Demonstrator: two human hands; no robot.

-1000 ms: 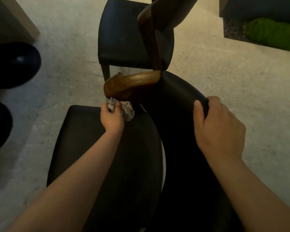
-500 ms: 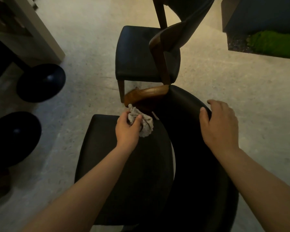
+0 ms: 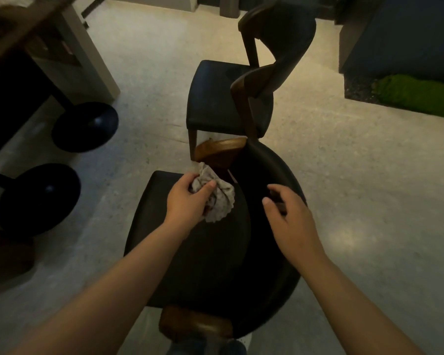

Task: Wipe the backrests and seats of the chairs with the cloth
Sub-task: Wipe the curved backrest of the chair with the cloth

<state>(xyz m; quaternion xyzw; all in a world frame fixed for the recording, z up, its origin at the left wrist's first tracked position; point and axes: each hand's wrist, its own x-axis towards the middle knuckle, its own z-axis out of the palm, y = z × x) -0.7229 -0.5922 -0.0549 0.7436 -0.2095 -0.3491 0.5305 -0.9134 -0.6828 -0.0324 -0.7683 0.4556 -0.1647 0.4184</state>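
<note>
We count two chairs: near chair (image 3: 151,226) at six o'clock, far chair (image 3: 210,98) at twelve. We see one cloth (image 3: 223,201), and two round bases (image 3: 85,126) (image 3: 39,198) at nine.

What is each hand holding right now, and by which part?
The left hand grips the crumpled cloth by its bunched-up middle. The right hand holds nothing, over the near chair's backrest.

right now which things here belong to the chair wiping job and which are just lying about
Job: cloth, gripped by the left hand; near chair's seat and backrest; far chair; right hand over the backrest.
Just there: two round black bases; green moss patch; table at left.
</note>
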